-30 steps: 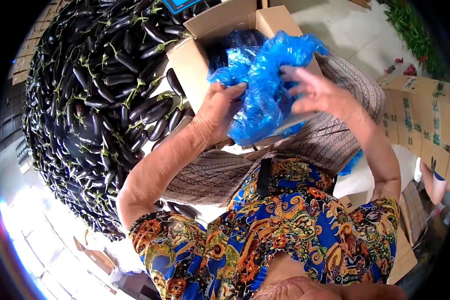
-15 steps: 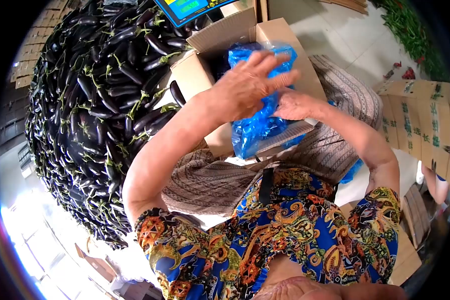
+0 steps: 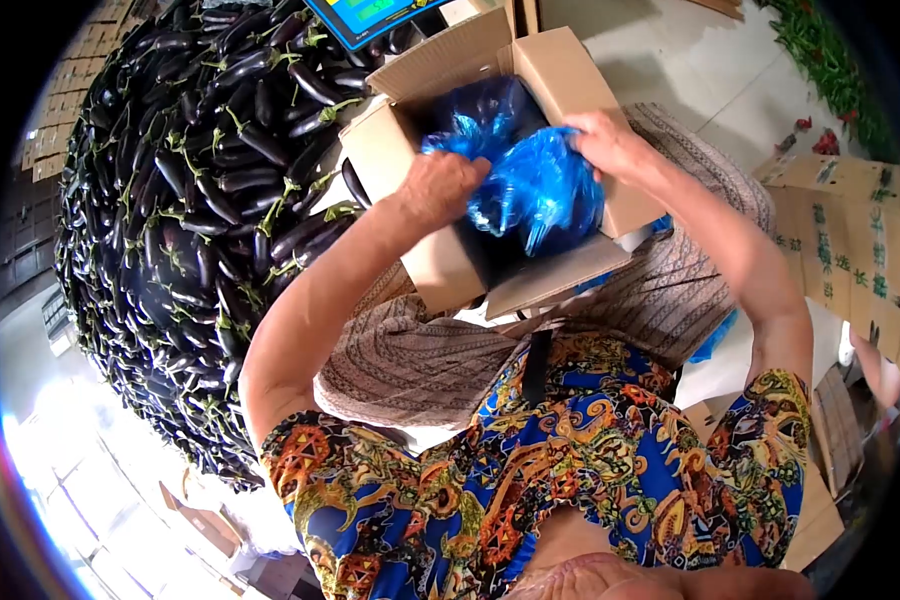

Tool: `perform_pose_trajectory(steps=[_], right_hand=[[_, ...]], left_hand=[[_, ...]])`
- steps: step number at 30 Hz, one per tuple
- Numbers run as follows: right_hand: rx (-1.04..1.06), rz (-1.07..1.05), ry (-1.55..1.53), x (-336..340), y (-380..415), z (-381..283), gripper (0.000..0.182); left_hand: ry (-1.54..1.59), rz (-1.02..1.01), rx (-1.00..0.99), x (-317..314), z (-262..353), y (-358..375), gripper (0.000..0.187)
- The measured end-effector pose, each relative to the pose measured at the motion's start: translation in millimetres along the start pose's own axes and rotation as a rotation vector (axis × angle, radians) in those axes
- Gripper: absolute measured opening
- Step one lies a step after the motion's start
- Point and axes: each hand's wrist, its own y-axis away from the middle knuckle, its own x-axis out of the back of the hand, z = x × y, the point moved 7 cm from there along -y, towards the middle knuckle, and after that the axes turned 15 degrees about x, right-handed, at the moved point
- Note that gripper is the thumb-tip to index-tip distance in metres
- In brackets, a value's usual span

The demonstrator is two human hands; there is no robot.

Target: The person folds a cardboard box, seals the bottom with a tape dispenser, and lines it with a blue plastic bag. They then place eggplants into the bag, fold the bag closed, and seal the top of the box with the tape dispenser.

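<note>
An open cardboard box stands in front of me, its flaps folded outward. Inside it lies a blue plastic bag, with dark contents showing through at the far end. My left hand is closed on the bag's left part, near the left flap. At the right side of the box, my right hand pinches the bag's other edge. The blue film is bunched and crumpled between the two hands.
A large heap of eggplants fills the left side. Beyond the box is a scale display. Green peppers lie at the upper right, above a printed cardboard box. Part of another person's limb shows at the right.
My hands have moved apart, the left one closing on the bag and the right one moving up. The blue bag now sits lower in the box, drawn off the near flap.
</note>
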Motion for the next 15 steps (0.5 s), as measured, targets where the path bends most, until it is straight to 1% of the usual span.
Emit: perform_pose_trajectory(steps=[1,2,4,5,6,7,8,9,10,11,12,13,14,15], right_hand=[[0.112,0.054,-0.041,-1,-14,0,0.018],[0.224,0.11,-0.083,-6,-26,0,0.019],[0.23,0.103,-0.084,-26,-52,1,0.023],[0.296,0.102,0.13,-34,-64,-4,0.026],[0.258,0.123,0.206,-42,-71,-12,0.022],[0.267,0.089,0.287,-50,-82,-12,0.021],[0.278,0.054,0.368,-57,-93,-13,0.02],[0.302,0.006,0.435,-63,-95,-24,0.02],[0.321,-0.043,0.504,-65,-93,-40,0.02],[0.335,-0.097,0.573,-74,-90,-50,0.019],[0.277,-0.141,0.613,-85,-92,-53,0.019],[0.366,-0.228,0.651,-92,-82,-72,0.018],[0.457,-0.315,0.686,-97,-70,-90,0.017],[0.489,-0.343,0.703,-102,-68,-89,0.011]], left_hand=[[0.022,-0.017,-0.043,-4,10,6,0.018],[0.042,-0.031,-0.021,-9,22,13,0.012],[0.063,-0.226,-0.007,-15,45,22,0.007],[0.127,-0.226,0.009,-13,54,21,0.008],[0.192,-0.225,0.026,-12,61,18,0.01],[0.321,-0.155,0.092,-10,65,12,0.013],[0.335,-0.109,0.055,-16,73,2,0.015],[0.552,-0.072,0.178,-8,73,-5,0.016],[0.465,0.03,0.12,-27,82,-18,0.016],[0.368,0.166,0.144,-33,93,-29,0.019],[0.271,0.299,0.182,-39,104,-38,0.022],[0.199,0.372,0.207,-46,112,-46,0.023],[0.182,0.395,0.206,-59,112,-54,0.024],[0.161,0.403,0.201,-75,116,-61,0.025]])
